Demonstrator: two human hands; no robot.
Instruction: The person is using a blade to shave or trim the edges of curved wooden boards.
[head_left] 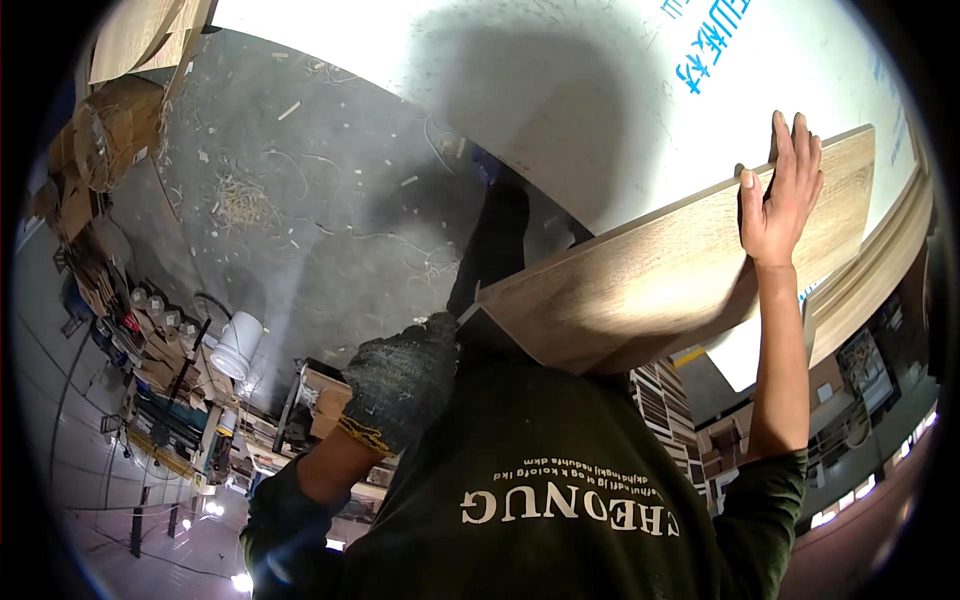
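A wood-grain board (640, 280) stands tilted on its edge in front of my body, one long edge against the white sheet. My bare right hand (783, 205) lies against its face near the far right end. The fingers are stretched out and reach past the top edge, with the thumb apart. My left hand (400, 380), in a dark knitted glove with a yellow cuff, is at the board's near left end. Its fingers are turned away and dark, so whether they grip the board is hidden.
A large white sheet (560, 90) with blue printing spreads across the top. Curved wood-grain panels (870, 270) lie along its right side. Scraps and strapping litter the grey floor (330, 170). At left are a white bucket (237, 345) and cardboard boxes (118, 130).
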